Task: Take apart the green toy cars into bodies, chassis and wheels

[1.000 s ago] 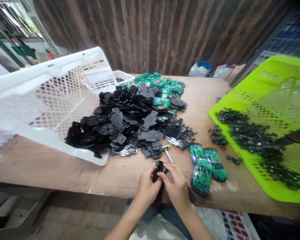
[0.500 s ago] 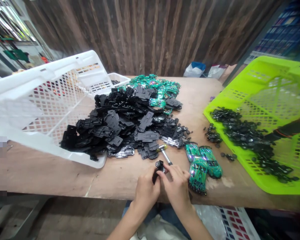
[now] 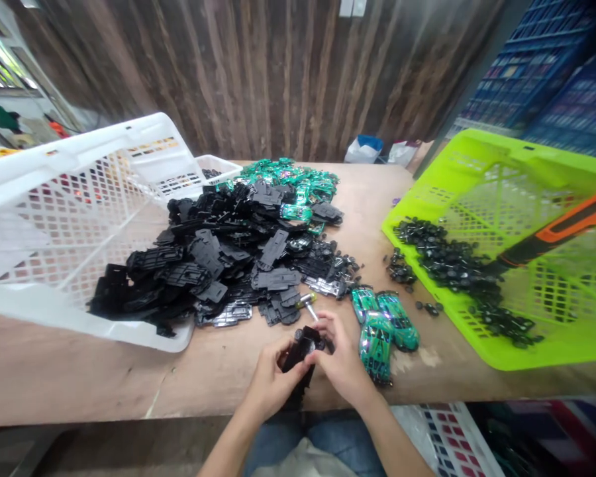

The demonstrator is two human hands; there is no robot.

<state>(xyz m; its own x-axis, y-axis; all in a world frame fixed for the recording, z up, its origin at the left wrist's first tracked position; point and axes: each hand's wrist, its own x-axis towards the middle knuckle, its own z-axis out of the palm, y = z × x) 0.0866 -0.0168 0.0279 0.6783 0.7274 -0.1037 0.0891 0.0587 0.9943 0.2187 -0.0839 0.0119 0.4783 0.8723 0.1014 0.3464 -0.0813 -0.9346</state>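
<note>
Near the table's front edge, my left hand (image 3: 271, 381) and my right hand (image 3: 340, 361) both grip one black plastic chassis piece (image 3: 300, 348) with a small black wheel at its top end. Fingers of both hands are curled round it. Just right of my right hand lie three finished green toy cars (image 3: 383, 326). A small hammer (image 3: 308, 303) with a metal head lies on the table just beyond my hands.
A big heap of black chassis parts (image 3: 218, 271) spills from a tipped white basket (image 3: 79, 199), with green car shells (image 3: 293, 182) behind it. A lime-green basket (image 3: 551, 351) at right holds several black wheels (image 3: 451, 262) and an orange-and-black tool handle (image 3: 566, 228).
The view has shifted, so everything sits lower and further left. My hands still hold the same black piece, now slightly lifted and turned.
</note>
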